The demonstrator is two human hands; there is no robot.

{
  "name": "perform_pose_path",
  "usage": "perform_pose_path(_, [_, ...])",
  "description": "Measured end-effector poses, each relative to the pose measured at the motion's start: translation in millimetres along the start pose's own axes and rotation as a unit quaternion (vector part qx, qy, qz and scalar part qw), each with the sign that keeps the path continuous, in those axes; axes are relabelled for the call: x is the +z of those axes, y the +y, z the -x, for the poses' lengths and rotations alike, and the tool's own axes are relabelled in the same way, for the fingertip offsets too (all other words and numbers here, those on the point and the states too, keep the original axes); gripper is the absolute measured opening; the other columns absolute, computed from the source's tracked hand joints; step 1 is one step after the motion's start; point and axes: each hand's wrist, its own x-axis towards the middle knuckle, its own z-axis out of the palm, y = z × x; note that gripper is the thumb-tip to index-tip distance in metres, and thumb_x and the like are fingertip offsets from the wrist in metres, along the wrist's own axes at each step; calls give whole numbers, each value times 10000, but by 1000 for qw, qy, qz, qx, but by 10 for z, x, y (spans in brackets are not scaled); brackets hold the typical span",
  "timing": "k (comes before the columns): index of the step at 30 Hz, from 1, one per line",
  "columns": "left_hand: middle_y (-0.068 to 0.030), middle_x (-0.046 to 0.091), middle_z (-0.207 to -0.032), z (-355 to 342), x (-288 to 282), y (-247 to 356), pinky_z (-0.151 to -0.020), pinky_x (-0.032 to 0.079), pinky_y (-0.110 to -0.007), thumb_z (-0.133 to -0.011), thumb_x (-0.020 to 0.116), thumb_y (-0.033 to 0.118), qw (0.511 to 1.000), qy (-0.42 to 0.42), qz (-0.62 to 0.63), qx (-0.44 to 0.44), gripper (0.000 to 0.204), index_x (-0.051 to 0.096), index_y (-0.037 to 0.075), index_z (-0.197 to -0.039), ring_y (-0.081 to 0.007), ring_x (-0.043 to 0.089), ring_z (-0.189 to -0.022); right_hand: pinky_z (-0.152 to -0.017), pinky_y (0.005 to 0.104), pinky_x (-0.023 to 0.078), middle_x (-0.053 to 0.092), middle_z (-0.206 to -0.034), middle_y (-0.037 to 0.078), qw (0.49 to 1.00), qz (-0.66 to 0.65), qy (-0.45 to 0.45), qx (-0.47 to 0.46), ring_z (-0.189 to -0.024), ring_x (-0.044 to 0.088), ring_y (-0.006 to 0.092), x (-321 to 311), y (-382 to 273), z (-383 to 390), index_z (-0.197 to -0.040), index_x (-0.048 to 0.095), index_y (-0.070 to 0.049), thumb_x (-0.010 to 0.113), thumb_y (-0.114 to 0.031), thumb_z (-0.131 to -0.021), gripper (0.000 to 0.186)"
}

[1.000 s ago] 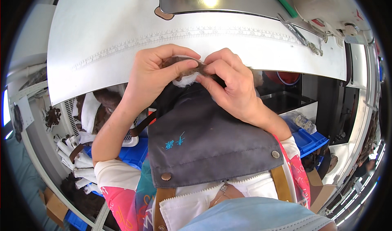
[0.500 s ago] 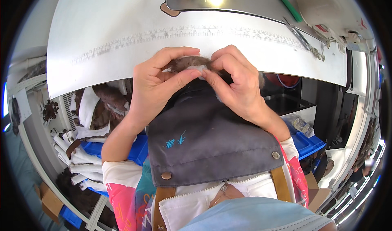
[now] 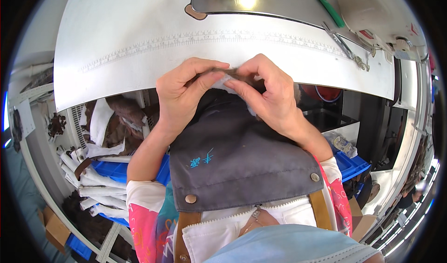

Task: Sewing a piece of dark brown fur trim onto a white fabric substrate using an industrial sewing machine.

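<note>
Pinching a brown-and-white fur piece (image 3: pixel 223 82), your left hand (image 3: pixel 181 84) and right hand (image 3: pixel 274 93) both have digits closed on it. Both are near the white table (image 3: pixel 116 35).

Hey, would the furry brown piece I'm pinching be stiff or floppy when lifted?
The furry brown piece is probably floppy: it looks curved between the left hand and right hand. It's likely light, being small enough to pinch. Its fur probably resists slipping.
</note>
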Motion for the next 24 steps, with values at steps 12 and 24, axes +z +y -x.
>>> perform_pose_path(12, [-43, 658, -803, -927, -902, 342, -673, 449, -231, -840, 625, 143, 964, -252, -24, -83, 179, 673, -23, -887, -88, 574, -730, -527, 380, 481, 586, -695, 99, 952, -71, -50, -292, -604, 598, 272, 256, 24, -589, -1061, 541, -39, 601, -57, -758, 309])
perform_pose_path(24, [-40, 639, -741, -1856, -194, -534, -617, 448, -256, -790, 666, 157, 972, -164, -163, 37, 172, 685, -5, -845, -112, 561, -664, -664, 312, 407, 556, -812, 32, 880, 346, -20, -324, -767, 537, 180, -43, 886, -1075, -818, 538, -94, 577, -111, -676, 148])
